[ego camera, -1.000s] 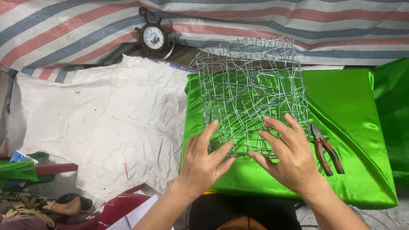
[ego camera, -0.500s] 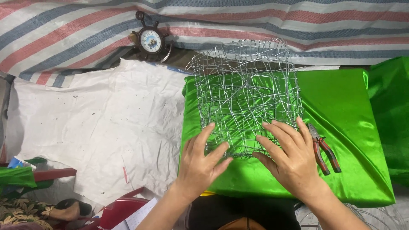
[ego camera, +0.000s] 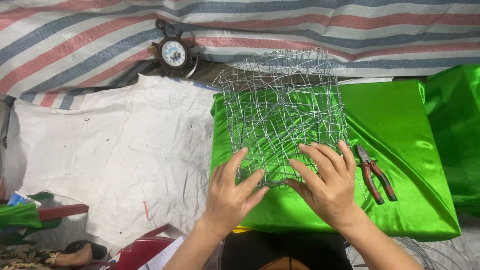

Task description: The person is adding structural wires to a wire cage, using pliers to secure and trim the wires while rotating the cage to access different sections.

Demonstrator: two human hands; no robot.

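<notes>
Where the view is nearest, the left hand and right hand lie flat, fingers spread apart, pressing the near edge of the tangled silver wire mesh panel; nothing is gripped. The mesh rests on shiny green satin cloth. At three o'clock of the right hand, just beside it: red-handled pliers. At eleven o'clock, farther off: round wheel-shaped brown clock on striped tarpaulin.
</notes>
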